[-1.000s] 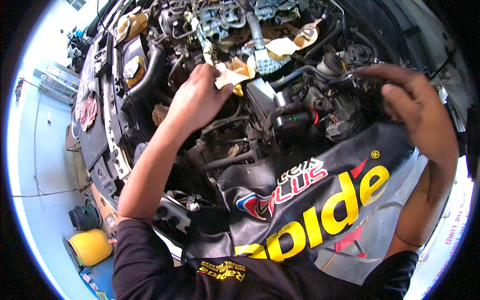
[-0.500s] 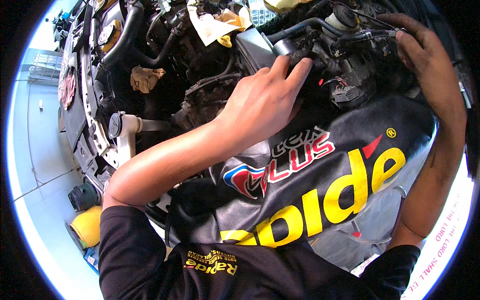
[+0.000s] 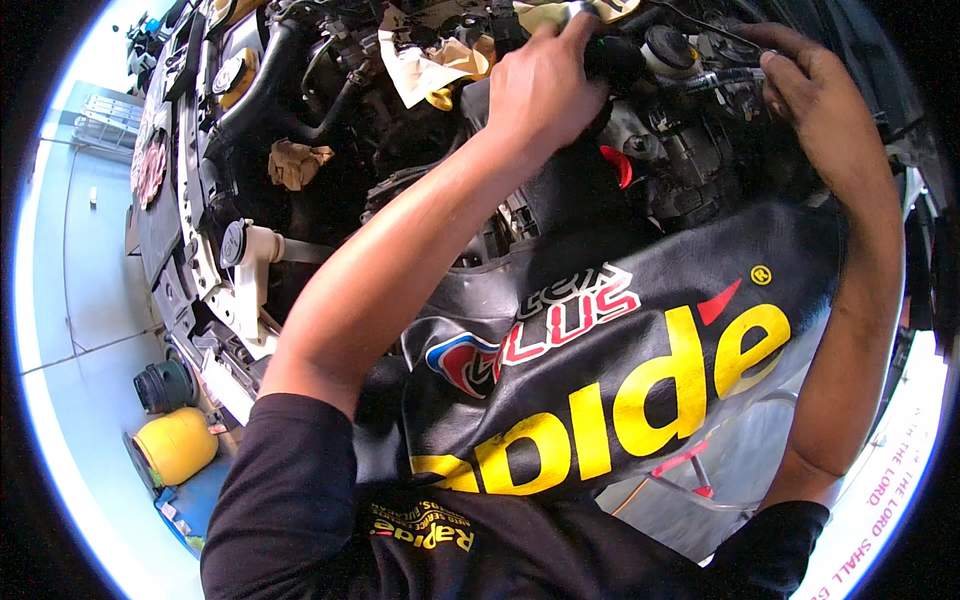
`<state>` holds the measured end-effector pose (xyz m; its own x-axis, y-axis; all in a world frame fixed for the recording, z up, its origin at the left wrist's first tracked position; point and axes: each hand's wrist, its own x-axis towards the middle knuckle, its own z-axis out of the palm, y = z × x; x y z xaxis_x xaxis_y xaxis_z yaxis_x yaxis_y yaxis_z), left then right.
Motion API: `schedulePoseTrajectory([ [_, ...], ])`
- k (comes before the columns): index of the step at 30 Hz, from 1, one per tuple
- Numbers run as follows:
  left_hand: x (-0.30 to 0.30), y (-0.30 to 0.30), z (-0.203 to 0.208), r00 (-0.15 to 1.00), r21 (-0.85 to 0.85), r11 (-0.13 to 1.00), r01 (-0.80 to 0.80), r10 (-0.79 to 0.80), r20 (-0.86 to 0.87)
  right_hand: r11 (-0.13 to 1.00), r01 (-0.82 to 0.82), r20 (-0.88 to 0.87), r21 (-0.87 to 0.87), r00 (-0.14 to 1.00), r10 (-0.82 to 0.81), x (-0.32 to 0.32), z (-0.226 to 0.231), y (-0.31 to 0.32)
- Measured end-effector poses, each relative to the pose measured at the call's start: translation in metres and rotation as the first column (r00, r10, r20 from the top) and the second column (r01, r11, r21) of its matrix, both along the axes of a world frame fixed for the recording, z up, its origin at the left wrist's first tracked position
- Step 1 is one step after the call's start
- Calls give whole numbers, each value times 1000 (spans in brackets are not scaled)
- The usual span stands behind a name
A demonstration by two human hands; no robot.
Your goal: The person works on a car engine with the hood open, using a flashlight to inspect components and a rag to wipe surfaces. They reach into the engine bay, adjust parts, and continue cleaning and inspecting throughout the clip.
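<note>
My left hand reaches up over the engine bay, its fingers curled beside a small silvery end. The palm side is hidden, so what it grips cannot be made out. At the upper right, my right hand is closed, thumb against fingers, on a thin dark rod or cable. Close by that hand are a round black cap on a pale reservoir and a ribbed hose. A bright red curved piece shows below my left hand.
A black fender cover with large yellow lettering drapes the car's near side. Crumpled brown paper and a pale cloth or paper lie among the engine parts. A white filler neck stands at left; a yellow container is on the floor.
My left hand has moved up and away, and the silvery end has shifted with it. More of the red piece shows. My right hand keeps its hold; the view has shifted slightly.
</note>
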<state>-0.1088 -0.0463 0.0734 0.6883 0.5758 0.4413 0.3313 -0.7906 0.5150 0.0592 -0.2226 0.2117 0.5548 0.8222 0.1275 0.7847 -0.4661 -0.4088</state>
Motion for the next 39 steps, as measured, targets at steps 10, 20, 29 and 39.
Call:
schedulePoseTrajectory([
  [10,14,14,-27,914,-367,915,-166,283,292,998,-45,67,35,997,43,-23,4,50],
  [20,59,7,-27,900,-526,846,-89,295,322,951,-247,240,-183,927,287,17,-13,148],
  [29,67,17,-53,851,-489,872,4,254,460,620,-119,527,-775,419,739,13,-70,253],
  [39,66,18,-57,857,-574,819,-3,298,420,740,-220,589,-635,482,649,13,-107,260],
])
